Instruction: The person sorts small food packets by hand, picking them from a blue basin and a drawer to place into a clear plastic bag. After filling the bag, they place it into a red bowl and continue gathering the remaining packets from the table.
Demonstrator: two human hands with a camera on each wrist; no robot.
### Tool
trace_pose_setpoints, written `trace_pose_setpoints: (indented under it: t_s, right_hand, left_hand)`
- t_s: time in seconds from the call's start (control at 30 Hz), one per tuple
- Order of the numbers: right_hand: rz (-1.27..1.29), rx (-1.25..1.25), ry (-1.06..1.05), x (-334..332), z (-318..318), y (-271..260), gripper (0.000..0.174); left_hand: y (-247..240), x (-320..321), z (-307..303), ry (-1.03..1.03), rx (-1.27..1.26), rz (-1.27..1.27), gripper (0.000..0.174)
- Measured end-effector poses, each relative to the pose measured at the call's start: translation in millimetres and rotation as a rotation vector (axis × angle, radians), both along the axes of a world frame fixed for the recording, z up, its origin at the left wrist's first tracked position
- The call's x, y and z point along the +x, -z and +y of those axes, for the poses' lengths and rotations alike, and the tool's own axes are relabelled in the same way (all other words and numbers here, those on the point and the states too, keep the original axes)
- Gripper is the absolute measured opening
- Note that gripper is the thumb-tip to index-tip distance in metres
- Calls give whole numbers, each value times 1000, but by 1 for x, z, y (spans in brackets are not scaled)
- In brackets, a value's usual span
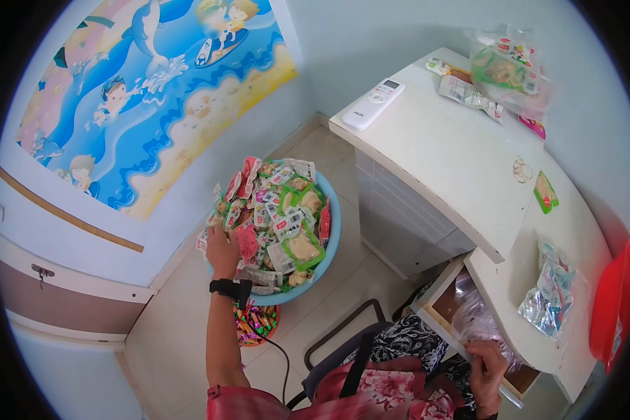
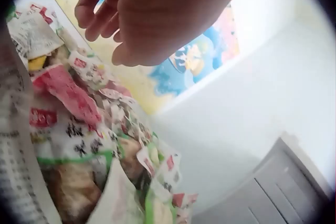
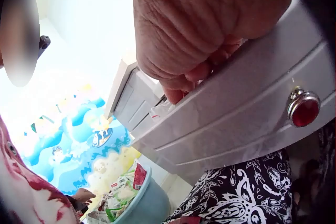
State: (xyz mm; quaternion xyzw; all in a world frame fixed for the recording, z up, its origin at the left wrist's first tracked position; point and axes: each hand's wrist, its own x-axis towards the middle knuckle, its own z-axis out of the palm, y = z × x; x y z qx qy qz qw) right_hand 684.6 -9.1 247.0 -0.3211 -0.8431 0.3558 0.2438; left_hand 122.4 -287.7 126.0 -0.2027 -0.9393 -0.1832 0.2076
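Heaped in a light blue tub (image 1: 334, 231) are several sealed snack packets (image 1: 287, 224), green, white and red with pale food inside. My left hand (image 1: 222, 253) is at the left side of the heap, fingers loosely bent. The left wrist view shows that hand (image 2: 152, 19) just above the packets (image 2: 73, 140), with nothing seen in its grasp. My right hand (image 1: 487, 369) grips the top edge of a pulled-out desk drawer (image 1: 437, 325). Its fingers (image 3: 181, 85) curl over the drawer front, which has a red knob (image 3: 304, 112). Clear plastic bags (image 1: 477, 315) lie inside the drawer.
On the white desk (image 1: 434, 133) lie a remote control (image 1: 373, 103), bagged snacks (image 1: 504, 70), a green packet (image 1: 545, 192) and a silver bag (image 1: 547, 294). A red basin (image 1: 614, 304) stands at the right edge. Bright wrapped candies (image 1: 260, 322) fill a container beside the tub.
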Motion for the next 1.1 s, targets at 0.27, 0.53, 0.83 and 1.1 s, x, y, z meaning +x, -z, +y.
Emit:
trace_pose_setpoints:
  t_s: [0.27,0.53,0.83,1.1]
  right_hand:
    - [15,61,-53,4,6,9,27]
    - [33,252,284,27,14,-46,27]
    - [-273,501,454,84,104,-82,61]
    - [-454,285,394,105,132,-78,84]
  left_hand:
    - [-26,40,102,284,218,-304,32]
    - [-27,75,140,533,281,-97,29]
    - [-86,164,163,628,486,-107,29]
    - [-109,219,180,794,608,-160,23]
